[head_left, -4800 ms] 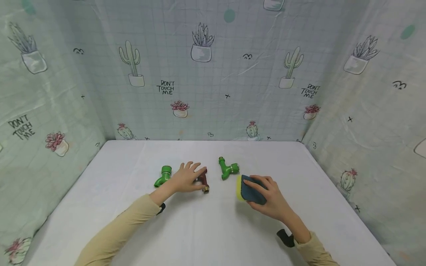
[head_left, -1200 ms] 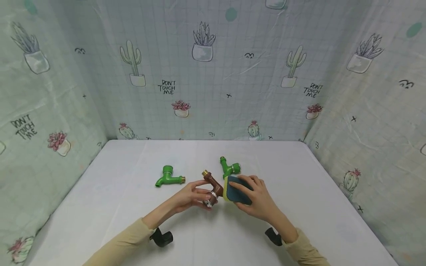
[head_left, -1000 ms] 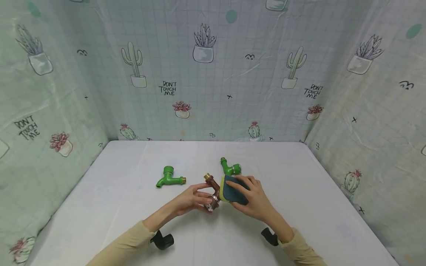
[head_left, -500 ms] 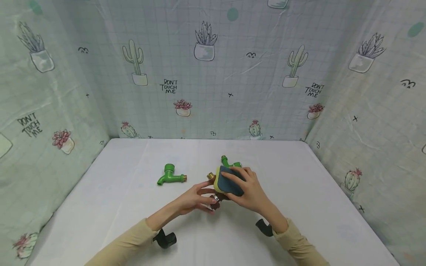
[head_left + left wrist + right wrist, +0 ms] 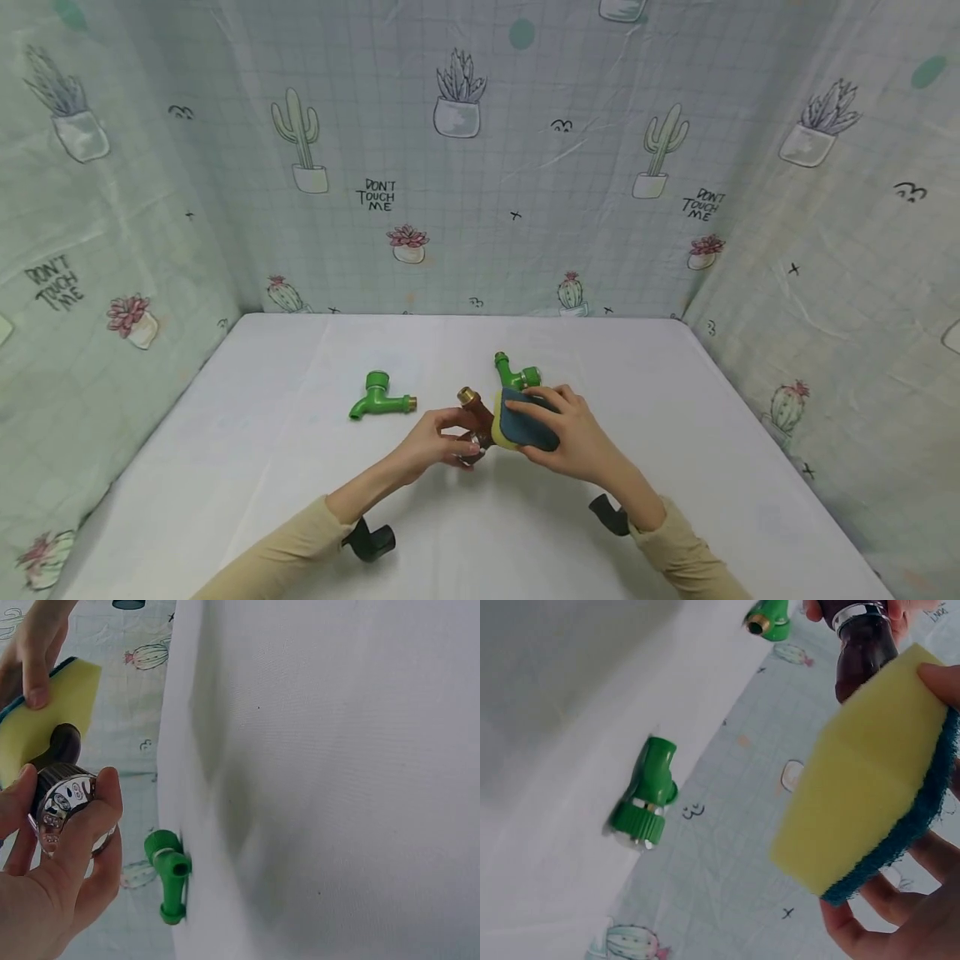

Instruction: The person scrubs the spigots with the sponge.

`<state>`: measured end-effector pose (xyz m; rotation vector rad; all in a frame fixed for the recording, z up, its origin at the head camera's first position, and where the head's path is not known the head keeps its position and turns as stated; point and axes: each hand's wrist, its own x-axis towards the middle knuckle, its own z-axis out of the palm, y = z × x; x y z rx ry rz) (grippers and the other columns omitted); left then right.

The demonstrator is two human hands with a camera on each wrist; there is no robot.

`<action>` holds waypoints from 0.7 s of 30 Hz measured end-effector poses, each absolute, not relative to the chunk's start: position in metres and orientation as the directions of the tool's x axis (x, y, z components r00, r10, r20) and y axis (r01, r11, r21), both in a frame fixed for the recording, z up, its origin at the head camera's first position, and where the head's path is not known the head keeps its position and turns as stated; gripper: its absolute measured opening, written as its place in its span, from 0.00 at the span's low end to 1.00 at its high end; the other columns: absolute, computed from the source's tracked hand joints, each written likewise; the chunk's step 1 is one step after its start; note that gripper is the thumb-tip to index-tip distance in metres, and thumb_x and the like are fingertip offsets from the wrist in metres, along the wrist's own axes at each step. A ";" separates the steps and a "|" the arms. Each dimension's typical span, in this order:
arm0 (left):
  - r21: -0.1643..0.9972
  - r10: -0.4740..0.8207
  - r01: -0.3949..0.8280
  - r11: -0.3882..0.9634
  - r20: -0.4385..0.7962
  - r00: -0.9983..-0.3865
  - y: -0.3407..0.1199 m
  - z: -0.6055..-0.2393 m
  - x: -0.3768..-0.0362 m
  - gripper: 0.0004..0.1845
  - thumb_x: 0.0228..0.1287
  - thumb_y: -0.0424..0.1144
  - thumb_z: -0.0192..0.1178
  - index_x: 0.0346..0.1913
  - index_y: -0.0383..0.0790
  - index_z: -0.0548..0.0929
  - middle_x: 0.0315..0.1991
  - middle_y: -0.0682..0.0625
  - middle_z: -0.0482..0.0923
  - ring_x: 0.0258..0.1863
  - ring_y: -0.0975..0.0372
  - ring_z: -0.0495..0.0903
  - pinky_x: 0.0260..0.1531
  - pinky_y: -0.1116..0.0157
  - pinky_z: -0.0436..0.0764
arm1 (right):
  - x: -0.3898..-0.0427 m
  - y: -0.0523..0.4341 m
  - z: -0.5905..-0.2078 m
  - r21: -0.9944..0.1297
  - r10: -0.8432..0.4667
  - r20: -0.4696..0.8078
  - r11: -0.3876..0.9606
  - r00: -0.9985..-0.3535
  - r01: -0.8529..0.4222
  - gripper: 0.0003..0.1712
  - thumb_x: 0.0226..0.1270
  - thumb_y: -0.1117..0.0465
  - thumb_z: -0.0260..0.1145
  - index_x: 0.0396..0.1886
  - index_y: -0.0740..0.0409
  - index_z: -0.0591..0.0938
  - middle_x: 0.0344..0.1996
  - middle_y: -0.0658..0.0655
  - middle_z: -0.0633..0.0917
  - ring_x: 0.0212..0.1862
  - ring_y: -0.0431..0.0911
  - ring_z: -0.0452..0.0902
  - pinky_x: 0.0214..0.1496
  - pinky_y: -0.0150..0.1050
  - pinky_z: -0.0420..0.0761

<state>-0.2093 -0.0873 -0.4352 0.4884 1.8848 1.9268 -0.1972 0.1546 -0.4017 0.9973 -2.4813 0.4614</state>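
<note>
My left hand (image 5: 456,435) holds a brown tap (image 5: 474,410) just above the white table (image 5: 285,492), fingers curled round its chrome end (image 5: 61,801). My right hand (image 5: 553,423) grips a sponge (image 5: 525,423), blue scouring side under the fingers. Its yellow face (image 5: 866,776) presses against the brown tap's body (image 5: 862,641). In the left wrist view the yellow sponge (image 5: 45,720) covers the tap's far end, with a right fingertip on its edge.
One green tap (image 5: 377,400) lies left of my hands and another green tap (image 5: 514,373) lies just behind the sponge. Cactus-print cloth walls (image 5: 480,183) close in the table at the back and both sides.
The left hand picked the brown tap up from the table and the right hand brought the sponge against it. In the last half second the sponge slid slightly right along the tap.
</note>
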 end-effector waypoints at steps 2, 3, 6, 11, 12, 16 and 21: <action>0.999 0.504 -0.032 -0.010 -0.023 -0.863 -0.090 -0.434 -0.211 0.21 0.51 0.28 0.61 0.50 0.24 0.71 0.46 0.40 0.73 0.37 0.59 0.80 0.33 0.53 0.82 | -0.196 0.158 -0.401 -0.133 -0.573 0.465 0.709 -0.675 -0.693 0.33 0.45 0.48 0.70 0.56 0.37 0.73 0.53 0.54 0.74 0.47 0.47 0.66 0.43 0.48 0.71; 0.999 0.501 -0.032 -0.007 -0.024 -0.865 -0.091 -0.433 -0.211 0.21 0.51 0.28 0.62 0.49 0.24 0.71 0.47 0.39 0.73 0.38 0.59 0.80 0.34 0.53 0.82 | -0.196 0.160 -0.402 -0.125 -0.573 0.451 0.719 -0.684 -0.684 0.33 0.45 0.48 0.70 0.55 0.37 0.73 0.53 0.53 0.74 0.47 0.47 0.66 0.43 0.47 0.71; 1.000 0.508 -0.023 0.010 -0.025 -0.861 -0.094 -0.432 -0.212 0.23 0.51 0.30 0.63 0.50 0.25 0.71 0.49 0.37 0.72 0.39 0.58 0.80 0.34 0.54 0.82 | -0.194 0.165 -0.402 -0.110 -0.574 0.440 0.729 -0.690 -0.676 0.33 0.44 0.47 0.71 0.55 0.36 0.74 0.52 0.53 0.75 0.47 0.47 0.67 0.42 0.46 0.71; 0.999 0.505 -0.029 0.020 -0.035 -0.863 -0.097 -0.430 -0.213 0.25 0.51 0.31 0.63 0.53 0.27 0.70 0.50 0.36 0.72 0.41 0.56 0.79 0.34 0.54 0.82 | -0.193 0.171 -0.403 -0.105 -0.570 0.479 0.718 -0.668 -0.688 0.35 0.42 0.49 0.73 0.55 0.37 0.74 0.52 0.54 0.75 0.46 0.47 0.67 0.40 0.46 0.71; 0.999 0.504 -0.031 0.020 -0.037 -0.863 -0.097 -0.430 -0.213 0.26 0.51 0.31 0.63 0.54 0.28 0.69 0.50 0.35 0.72 0.42 0.55 0.79 0.34 0.54 0.82 | -0.194 0.171 -0.404 -0.110 -0.569 0.485 0.714 -0.664 -0.692 0.35 0.41 0.50 0.73 0.55 0.37 0.73 0.52 0.54 0.75 0.47 0.47 0.67 0.40 0.46 0.71; 0.999 0.505 -0.036 0.008 -0.035 -0.862 -0.098 -0.429 -0.212 0.27 0.53 0.31 0.62 0.57 0.29 0.68 0.52 0.33 0.71 0.43 0.54 0.79 0.34 0.53 0.82 | -0.196 0.170 -0.406 -0.140 -0.562 0.497 0.700 -0.661 -0.701 0.35 0.42 0.50 0.73 0.55 0.38 0.73 0.52 0.55 0.75 0.48 0.48 0.67 0.42 0.49 0.72; 1.000 0.518 -0.009 0.016 -0.016 -0.855 -0.096 -0.430 -0.211 0.23 0.52 0.29 0.61 0.52 0.24 0.71 0.49 0.33 0.73 0.40 0.57 0.80 0.32 0.53 0.82 | -0.198 0.161 -0.407 -0.191 -0.560 0.492 0.678 -0.667 -0.710 0.34 0.43 0.51 0.72 0.55 0.39 0.74 0.52 0.55 0.75 0.48 0.48 0.67 0.43 0.51 0.72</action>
